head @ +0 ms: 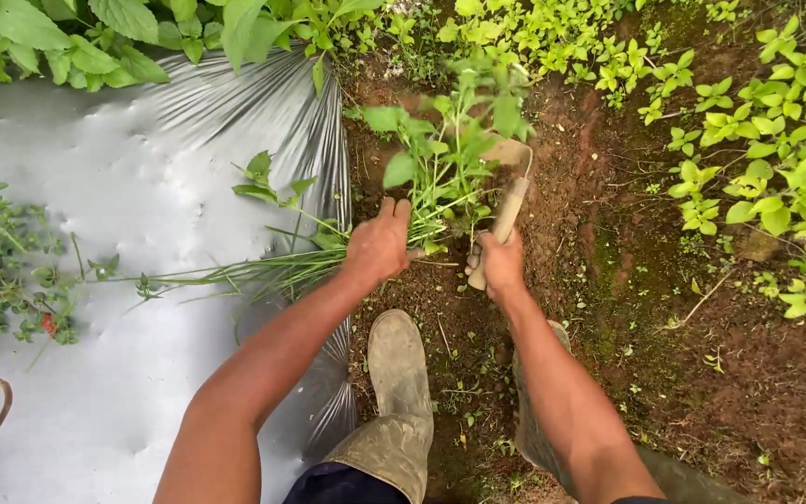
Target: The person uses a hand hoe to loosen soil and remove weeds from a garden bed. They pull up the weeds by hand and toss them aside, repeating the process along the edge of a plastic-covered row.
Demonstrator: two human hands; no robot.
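Soft, even daylight; sharp focus, faint sheen on plastic sheet (123,243).

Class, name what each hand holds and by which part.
Left hand grips a clump of weeds near the base of the stems. Right hand holds a hand hoe by its wooden handle.

ground: brown soil (608,280) lying bare, damp-looking
cover: grey plastic sheet (123,243) spreading over the left bed
plants: leafy green growth (776,121) crowding the right and top edges
light: daylight falling soft, even
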